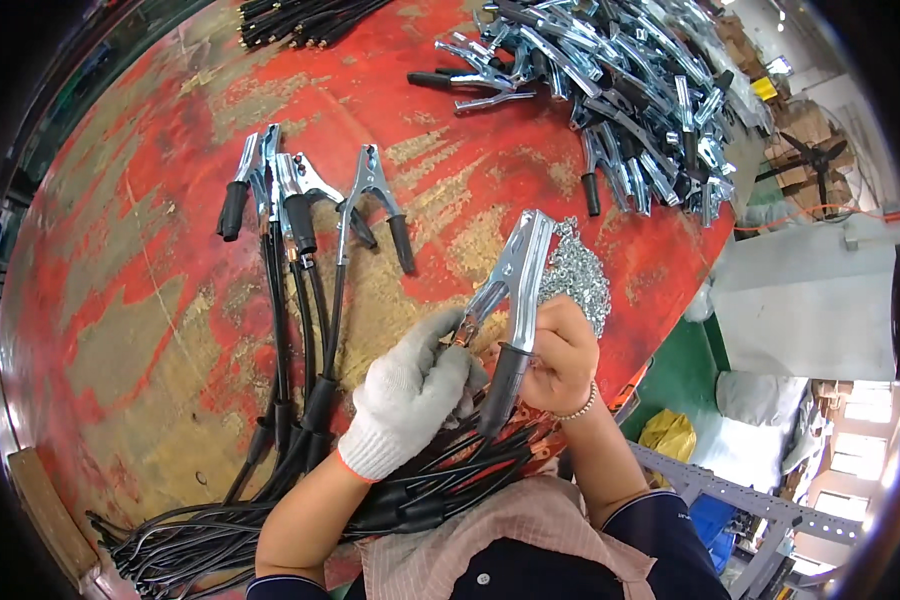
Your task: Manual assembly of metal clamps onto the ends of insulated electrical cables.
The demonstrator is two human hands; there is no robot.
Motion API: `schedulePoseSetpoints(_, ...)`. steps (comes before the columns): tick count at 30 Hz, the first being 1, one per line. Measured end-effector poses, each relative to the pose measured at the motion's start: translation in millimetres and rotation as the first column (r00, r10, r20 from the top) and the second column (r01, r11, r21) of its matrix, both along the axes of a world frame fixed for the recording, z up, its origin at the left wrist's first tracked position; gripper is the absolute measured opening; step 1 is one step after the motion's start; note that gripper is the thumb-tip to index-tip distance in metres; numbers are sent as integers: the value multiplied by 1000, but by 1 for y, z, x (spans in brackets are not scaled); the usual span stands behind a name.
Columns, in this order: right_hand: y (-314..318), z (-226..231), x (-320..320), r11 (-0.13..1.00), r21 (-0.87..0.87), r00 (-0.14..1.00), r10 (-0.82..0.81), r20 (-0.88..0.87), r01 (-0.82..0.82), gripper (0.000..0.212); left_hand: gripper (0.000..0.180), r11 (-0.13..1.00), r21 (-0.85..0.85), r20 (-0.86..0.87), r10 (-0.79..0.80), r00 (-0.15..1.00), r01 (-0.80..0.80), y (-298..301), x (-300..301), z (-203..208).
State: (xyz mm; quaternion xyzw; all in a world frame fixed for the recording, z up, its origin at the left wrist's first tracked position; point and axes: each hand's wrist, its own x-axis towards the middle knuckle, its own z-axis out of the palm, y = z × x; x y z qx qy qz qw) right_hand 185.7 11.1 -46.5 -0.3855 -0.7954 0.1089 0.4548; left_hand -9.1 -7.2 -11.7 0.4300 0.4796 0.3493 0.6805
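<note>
A silver spring clamp (pixel 526 275) with a black handle sleeve stands tilted in front of me, jaw end up. My left hand (pixel 400 400), in a white knit glove, is closed around the clamp's left handle, where a copper-coloured cable end (pixel 462 332) shows at the fingertips. My bare right hand (pixel 562 360) is closed, its fingers bent behind the black-sleeved handle; what the fingertips pinch is hidden by it. Just beyond that hand lies a pile of small shiny metal hardware (pixel 578 275). Black cables (pixel 440 480) lie below both hands.
Several clamps joined to black cables (pixel 292 205) lie at the left on the worn red table (pixel 120 300). A large heap of silver clamps (pixel 630 90) covers the far right. More black cables (pixel 305 22) lie at the far edge. A metal rack (pixel 770 505) stands at the right.
</note>
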Motion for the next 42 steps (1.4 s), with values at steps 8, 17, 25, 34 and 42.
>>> schedulePoseSetpoints(8, -3, 11, -7, 1000, -6, 992, 11, 124, -11, 32, 38, 999, 40, -105, -26, 994, 30, -4, -2, 0)
schedulePoseSetpoints(17, 23, 21, 12, 997, -68, 979, -5, 203, 19, 36, 37, 950, 304, -372, 48, 927, 73, 7, -10, 15)
schedulePoseSetpoints(25, 162, -8, 131, 758, 336, 381, -595, 708, 559, 57, 42, 889, 409, -909, 378, 174, 205, 70, -51, -8)
schedulePoseSetpoints(34, 200, -28, 128, 814, 159, 429, -448, 785, 559, 60, 16, 834, 356, -921, 391, 5, 421, 2, -50, 3)
schedulePoseSetpoints(42, 152, 22, 115, 942, -136, 944, -285, 165, 308, 40, 17, 810, 115, -993, 73, 96, 576, -38, -19, -14)
